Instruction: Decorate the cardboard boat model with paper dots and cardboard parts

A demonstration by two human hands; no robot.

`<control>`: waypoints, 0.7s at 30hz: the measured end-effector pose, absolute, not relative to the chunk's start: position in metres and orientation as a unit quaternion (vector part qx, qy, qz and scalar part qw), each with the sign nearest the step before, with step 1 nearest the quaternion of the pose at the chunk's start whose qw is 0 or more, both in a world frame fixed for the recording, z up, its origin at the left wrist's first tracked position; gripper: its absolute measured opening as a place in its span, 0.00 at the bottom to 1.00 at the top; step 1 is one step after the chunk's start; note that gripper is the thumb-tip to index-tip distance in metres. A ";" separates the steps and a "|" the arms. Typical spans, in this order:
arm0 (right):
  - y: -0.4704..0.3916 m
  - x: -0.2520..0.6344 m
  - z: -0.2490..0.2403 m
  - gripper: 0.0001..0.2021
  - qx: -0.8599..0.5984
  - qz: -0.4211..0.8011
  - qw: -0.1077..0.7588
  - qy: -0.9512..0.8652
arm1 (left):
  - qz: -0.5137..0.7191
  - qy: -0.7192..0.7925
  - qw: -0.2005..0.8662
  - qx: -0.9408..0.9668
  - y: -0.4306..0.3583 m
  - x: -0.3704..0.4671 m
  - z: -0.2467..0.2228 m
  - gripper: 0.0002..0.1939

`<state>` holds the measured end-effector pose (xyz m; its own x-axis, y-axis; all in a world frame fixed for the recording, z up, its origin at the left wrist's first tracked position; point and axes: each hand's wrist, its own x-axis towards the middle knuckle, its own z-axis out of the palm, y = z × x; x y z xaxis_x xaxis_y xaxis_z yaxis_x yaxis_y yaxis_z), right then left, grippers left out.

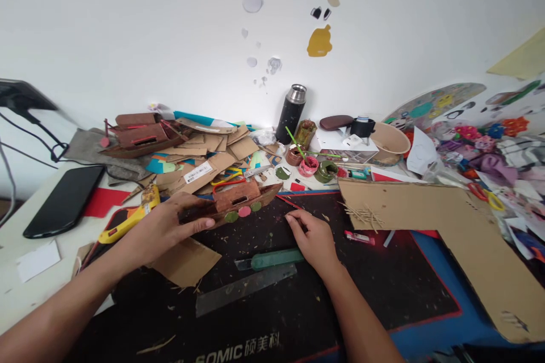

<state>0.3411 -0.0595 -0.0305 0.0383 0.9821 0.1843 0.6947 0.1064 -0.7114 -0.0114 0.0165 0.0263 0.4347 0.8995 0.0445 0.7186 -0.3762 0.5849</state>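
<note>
Centrally, a small brown boat is gripped by one hand

Most of the table is covered by a black mat point(383, 295), with an angled cardboard sheet point(468, 215) laid over its right side. At the back left, a larger brown boat point(145, 137) is set down near cardboard scraps point(208, 142). The small boat point(236, 194) is located over the mat's back edge, between the hands: its left end is held by the left hand point(181, 221), thumb stretched along the near side, the other fingers partly hidden. It is kept apart from the right hand point(314, 241), whose thumb and forefinger are brought together at the tips; whether anything is pinched cannot be told. A yellow glue gun point(128, 224) is partly covered by the left arm. A clear strip point(244, 290) is laid before a green cutter point(276, 259), found just beside the right hand. Toothpicks point(364, 215) are scattered on the cardboard sheet.
</note>
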 end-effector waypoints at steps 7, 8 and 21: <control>-0.060 0.341 -0.030 0.13 -0.638 0.204 0.339 -0.661 | 0.225 0.475 0.152 0.837 0.011 -0.003 0.018 0.31; -0.059 0.341 -0.030 0.13 -0.638 0.204 0.339 -0.661 | 0.224 0.467 0.129 0.845 0.010 -0.002 0.016 0.30; -0.059 0.342 -0.030 0.12 -0.633 0.201 0.347 -0.662 | 0.190 0.475 0.111 0.852 -0.002 0.007 0.002 0.21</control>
